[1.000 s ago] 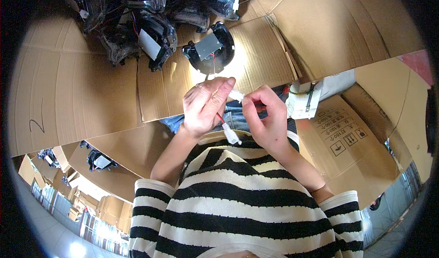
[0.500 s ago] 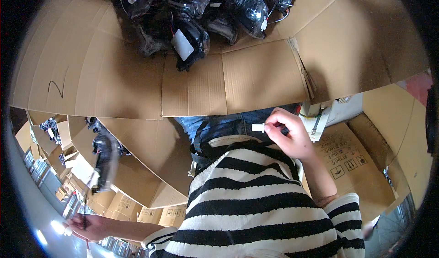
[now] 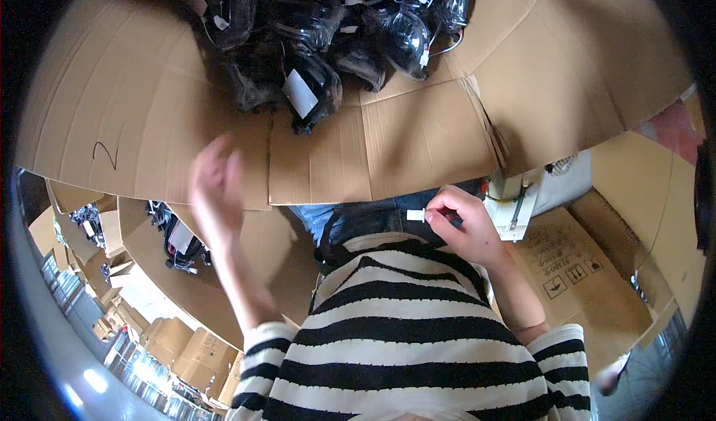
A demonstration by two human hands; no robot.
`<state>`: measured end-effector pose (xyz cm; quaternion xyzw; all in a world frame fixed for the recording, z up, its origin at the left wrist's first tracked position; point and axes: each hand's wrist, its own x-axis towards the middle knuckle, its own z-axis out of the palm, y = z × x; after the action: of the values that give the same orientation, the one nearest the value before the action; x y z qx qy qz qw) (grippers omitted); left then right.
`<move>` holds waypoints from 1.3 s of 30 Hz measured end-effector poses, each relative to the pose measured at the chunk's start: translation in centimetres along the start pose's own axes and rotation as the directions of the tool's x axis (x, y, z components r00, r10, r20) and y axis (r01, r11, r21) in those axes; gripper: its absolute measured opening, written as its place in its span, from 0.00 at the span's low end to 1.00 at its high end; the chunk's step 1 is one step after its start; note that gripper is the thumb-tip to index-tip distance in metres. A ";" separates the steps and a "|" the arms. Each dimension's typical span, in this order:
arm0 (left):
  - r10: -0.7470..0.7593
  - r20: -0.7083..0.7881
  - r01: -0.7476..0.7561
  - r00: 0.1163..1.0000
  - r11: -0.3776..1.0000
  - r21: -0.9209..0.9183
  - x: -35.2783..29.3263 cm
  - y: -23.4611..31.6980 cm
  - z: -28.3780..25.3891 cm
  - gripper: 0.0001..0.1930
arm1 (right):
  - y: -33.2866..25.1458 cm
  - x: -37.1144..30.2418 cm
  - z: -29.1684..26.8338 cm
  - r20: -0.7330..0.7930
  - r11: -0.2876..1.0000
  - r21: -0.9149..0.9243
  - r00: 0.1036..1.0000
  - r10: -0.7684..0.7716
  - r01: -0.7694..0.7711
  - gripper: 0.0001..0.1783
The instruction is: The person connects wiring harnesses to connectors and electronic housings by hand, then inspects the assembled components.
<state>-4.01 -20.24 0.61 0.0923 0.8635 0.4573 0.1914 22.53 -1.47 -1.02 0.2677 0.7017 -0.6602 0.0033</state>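
Note:
My right hand point(image 3: 464, 225) pinches a small white rectangular piece point(image 3: 415, 215) between thumb and fingertips, in front of my waist. Whether it is a label or a plastic part, I cannot tell. Smeared by motion, my left hand point(image 3: 216, 176) is raised over the near wall of a large cardboard box point(image 3: 321, 164); its fingers are too blurred to read. Beyond it, several dark lamp units point(image 3: 406, 37) with clear lenses and thin wires are heaped in that box. One of the nearest lamps point(image 3: 322, 96) carries a white paper tag point(image 3: 300, 93).
A second open carton point(image 3: 216, 294) at the left holds more lamp units point(image 3: 179, 246). A closed cardboard box point(image 3: 567, 264) stands at the right, by a white machine part point(image 3: 516, 205). Stacked cartons point(image 3: 201, 357) and a shiny floor lie at the far lower left.
My left hand no longer has the lamp that hung by its wire at the left; it has swung up and right to the big box. The right hand still pinches the white piece.

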 end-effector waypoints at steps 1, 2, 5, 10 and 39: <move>0.266 0.123 -0.292 0.956 0.850 0.439 2.3 0.7 3.2 0.13 | -0.1 0.0 -0.1 -0.004 1.000 -0.001 1.000 -0.003 0.003 0.03; 0.228 0.127 -0.260 0.965 0.881 0.396 4.4 -1.1 5.8 0.14 | -0.2 0.0 -0.1 0.003 0.999 -0.027 1.000 -0.030 0.030 0.03; 0.279 0.149 -0.314 0.949 0.786 0.532 9.3 -3.7 10.5 0.21 | -0.5 -0.1 -0.1 0.015 0.997 -0.049 0.999 -0.052 0.053 0.03; 0.039 0.123 -0.087 0.992 0.906 0.414 13.5 -5.8 12.9 0.22 | -0.7 -0.1 0.2 -0.005 0.999 -0.012 0.999 -0.045 0.045 0.03; 0.425 0.646 -0.487 0.634 0.868 -0.093 -4.7 5.7 8.2 0.17 | -6.9 -0.9 -2.8 0.066 0.994 -0.001 0.992 -0.106 0.106 0.04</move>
<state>3.54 -12.41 2.32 0.4678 0.7108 0.3906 0.3512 21.61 0.89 6.04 0.2080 0.7158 -0.6665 -0.0080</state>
